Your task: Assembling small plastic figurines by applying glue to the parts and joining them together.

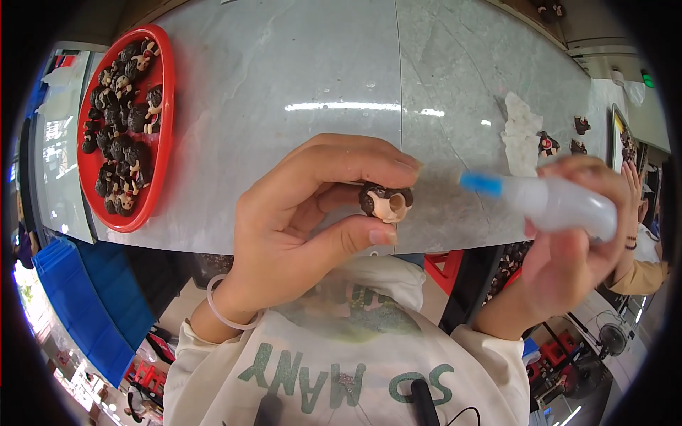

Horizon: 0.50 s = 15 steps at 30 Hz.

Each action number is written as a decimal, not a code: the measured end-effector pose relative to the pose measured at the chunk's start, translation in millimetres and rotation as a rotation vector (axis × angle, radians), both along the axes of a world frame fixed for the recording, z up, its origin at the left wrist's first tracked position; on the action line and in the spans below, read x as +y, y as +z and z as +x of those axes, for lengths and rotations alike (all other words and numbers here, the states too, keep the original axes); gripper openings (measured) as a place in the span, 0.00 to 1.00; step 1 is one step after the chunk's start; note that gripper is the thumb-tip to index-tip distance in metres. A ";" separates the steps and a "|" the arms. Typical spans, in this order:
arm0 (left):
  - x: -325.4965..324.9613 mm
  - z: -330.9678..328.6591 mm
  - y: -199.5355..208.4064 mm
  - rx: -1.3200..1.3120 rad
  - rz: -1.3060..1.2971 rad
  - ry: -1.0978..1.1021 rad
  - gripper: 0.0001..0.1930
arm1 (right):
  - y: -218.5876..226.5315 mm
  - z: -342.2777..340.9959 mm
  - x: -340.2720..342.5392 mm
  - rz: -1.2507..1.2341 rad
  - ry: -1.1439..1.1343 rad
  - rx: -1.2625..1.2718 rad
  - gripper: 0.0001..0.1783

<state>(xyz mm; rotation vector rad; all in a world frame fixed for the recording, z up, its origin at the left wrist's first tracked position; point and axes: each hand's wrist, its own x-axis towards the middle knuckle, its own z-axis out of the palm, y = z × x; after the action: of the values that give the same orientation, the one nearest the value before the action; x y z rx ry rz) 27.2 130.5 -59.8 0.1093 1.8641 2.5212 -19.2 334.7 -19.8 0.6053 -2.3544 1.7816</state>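
A figurine pinched with its hollow exposed.
It sits between the left hand's thumb and fingers, presumably so nothing covers the opening. To their right, the right hand's fingers wrap a white bottle. Beyond them lies crumpled tissue; well left, a red tray apparently keeps similar figures together.

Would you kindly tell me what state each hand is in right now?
Left hand: closed, holding a small figurine.
Right hand: closed, holding a bottle.
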 end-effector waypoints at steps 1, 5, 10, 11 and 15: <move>1.6 -0.8 1.0 -0.005 0.011 -0.004 0.19 | -0.7 -1.0 -0.5 -0.072 -0.059 -0.116 0.25; 4.0 1.9 0.2 -0.056 0.075 0.034 0.19 | -25.2 -8.2 -11.4 0.048 -0.004 0.022 0.21; -3.3 6.5 -0.6 -0.016 0.026 0.026 0.19 | -31.0 -13.4 -22.1 0.262 0.061 0.029 0.19; -3.4 6.6 0.4 -0.009 0.041 0.016 0.19 | -30.0 -15.9 -16.3 0.277 0.051 0.034 0.19; 1.5 4.2 4.0 -0.075 -0.007 0.051 0.19 | -2.5 -32.5 34.4 0.601 -0.360 0.205 0.14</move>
<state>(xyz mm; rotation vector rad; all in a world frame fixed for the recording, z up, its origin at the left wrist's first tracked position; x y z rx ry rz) 31.4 132.0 -55.8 -0.0328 1.8710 2.5128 -51.7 369.1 -22.3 0.3611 -2.6258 0.8199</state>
